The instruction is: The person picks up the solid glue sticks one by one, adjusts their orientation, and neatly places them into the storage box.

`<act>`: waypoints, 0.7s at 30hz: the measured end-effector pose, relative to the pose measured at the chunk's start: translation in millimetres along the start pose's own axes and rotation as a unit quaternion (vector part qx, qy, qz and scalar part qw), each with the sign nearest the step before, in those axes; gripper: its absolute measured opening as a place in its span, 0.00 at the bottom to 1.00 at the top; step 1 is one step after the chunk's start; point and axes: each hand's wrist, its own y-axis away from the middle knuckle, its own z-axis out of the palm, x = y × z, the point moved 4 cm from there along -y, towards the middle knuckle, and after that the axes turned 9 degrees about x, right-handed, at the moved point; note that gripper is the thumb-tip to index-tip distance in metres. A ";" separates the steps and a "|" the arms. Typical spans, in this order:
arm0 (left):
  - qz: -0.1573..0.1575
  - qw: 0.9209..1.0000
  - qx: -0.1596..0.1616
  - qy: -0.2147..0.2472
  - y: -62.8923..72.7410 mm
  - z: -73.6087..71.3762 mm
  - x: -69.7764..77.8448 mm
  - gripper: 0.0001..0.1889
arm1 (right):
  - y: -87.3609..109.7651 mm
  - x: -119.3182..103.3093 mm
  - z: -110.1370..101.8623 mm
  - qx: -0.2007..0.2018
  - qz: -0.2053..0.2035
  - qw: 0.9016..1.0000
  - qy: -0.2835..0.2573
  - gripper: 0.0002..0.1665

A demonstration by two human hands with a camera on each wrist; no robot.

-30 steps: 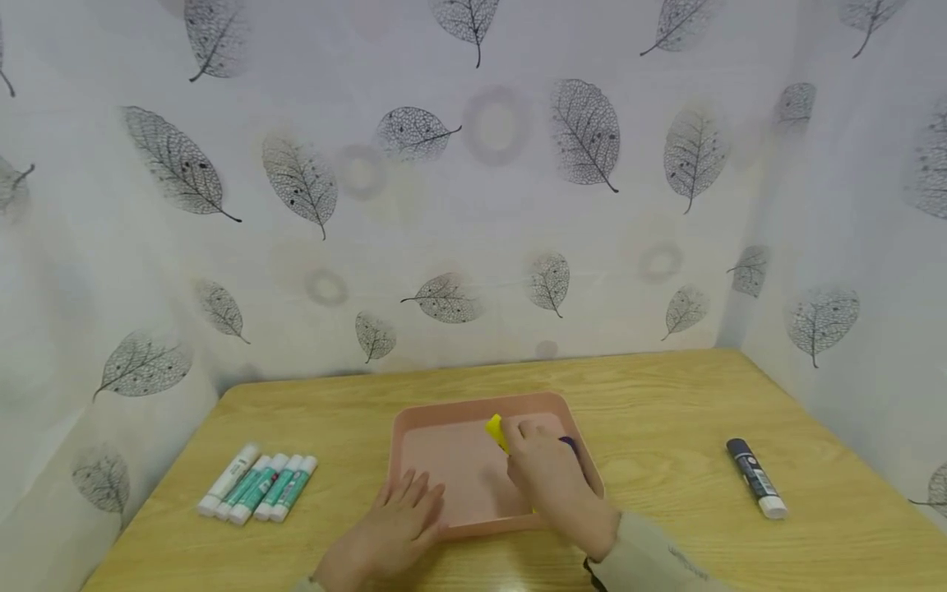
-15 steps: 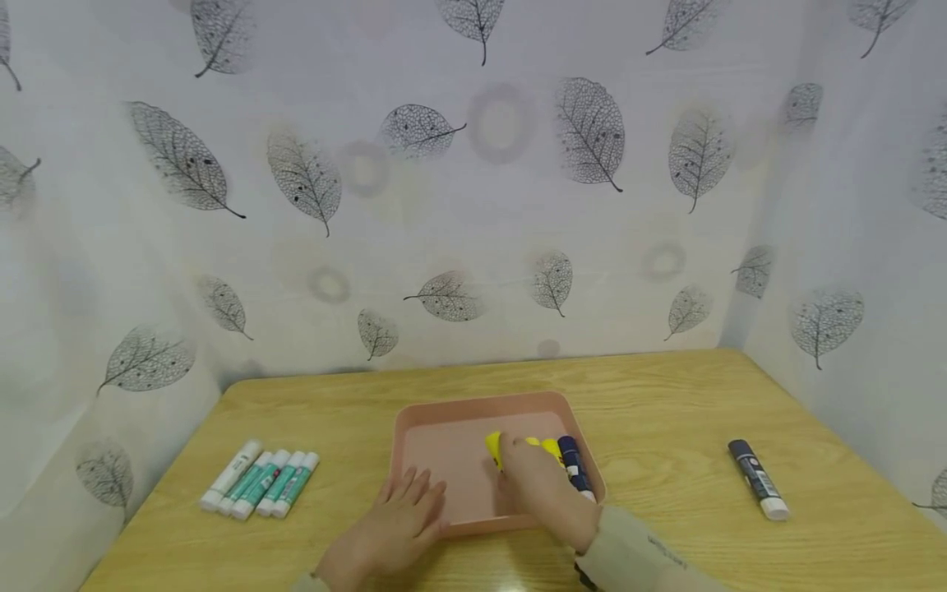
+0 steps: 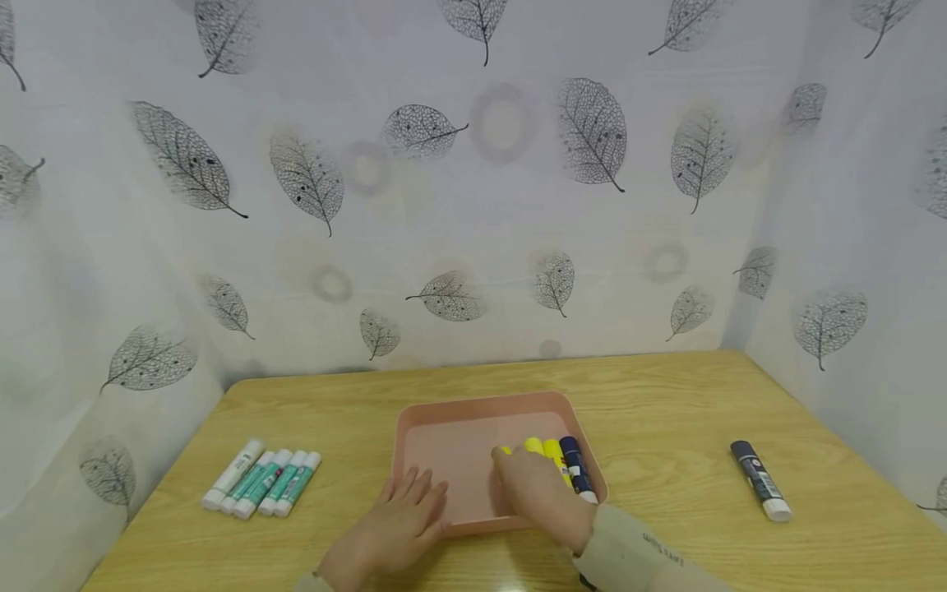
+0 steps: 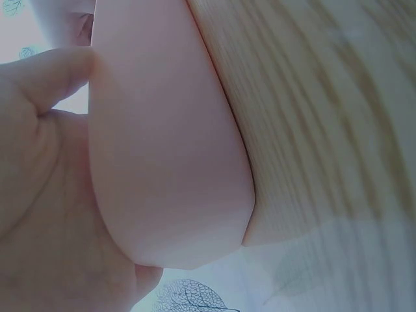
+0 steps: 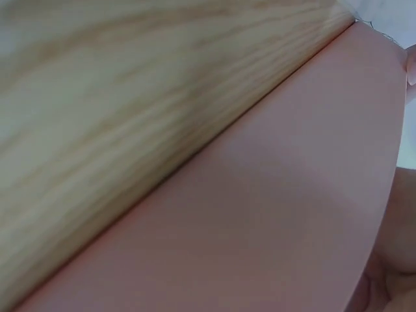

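Observation:
My right hand (image 3: 543, 493) is inside the pink tray (image 3: 451, 469), its fingers curled on a yellow glue stick (image 3: 506, 450) that they mostly cover. To the right of it lie two more yellow glue sticks (image 3: 553, 450), partly behind the hand, and a dark blue glue stick (image 3: 573, 460) with a white end along the tray's right wall. My left hand (image 3: 392, 518) rests on the tray's front left corner with straight fingers spread. In the left wrist view, the palm (image 4: 39, 162) is against the tray's outer wall (image 4: 169, 143). The right wrist view shows mostly tray wall.
Left of the tray, several green-and-white glue sticks (image 3: 277, 483) lie in a row beside a larger white one (image 3: 233, 475). A black glue stick (image 3: 759, 481) with a white end lies at the right on the wooden table (image 3: 666, 427). Leaf-patterned cloth hangs behind.
My right hand has moved slightly left and lower in the tray with the yellow glue stick, uncovering the other yellow sticks and the dark blue one. The left hand has stayed put.

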 end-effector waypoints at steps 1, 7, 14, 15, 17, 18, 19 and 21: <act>0.000 1.000 -0.001 -0.001 -0.3 0.3 -0.3 0.29 | -0.3 0.0 0.5 -0.003 0.001 1.000 0.002 0.14; -0.001 1.000 -0.007 0.000 -0.9 0.1 -1.0 0.30 | -0.6 -0.3 2.1 -0.011 0.003 1.000 0.019 0.12; -0.003 1.000 0.000 0.004 -0.3 -0.6 0.3 0.29 | 0.8 1.5 0.5 -0.005 0.004 0.998 0.070 0.13; -0.003 1.000 0.003 0.005 -0.1 -0.8 0.6 0.29 | 1.3 1.8 0.1 0.000 0.004 0.997 0.074 0.12; -0.004 1.000 0.008 0.005 0.3 -1.2 1.2 0.28 | 1.9 2.4 -0.5 0.010 0.000 0.997 0.075 0.10; -0.004 1.000 0.011 0.006 0.4 -1.3 1.3 0.28 | 2.1 2.6 -0.6 0.012 -0.001 0.997 0.075 0.10; -0.005 1.000 0.013 0.006 0.4 -1.3 1.2 0.28 | 2.6 2.8 -0.8 0.014 -0.003 0.997 0.073 0.09; -0.004 1.000 0.016 0.005 0.2 -1.1 1.1 0.28 | 3.0 3.4 -0.7 0.018 -0.007 0.997 0.070 0.09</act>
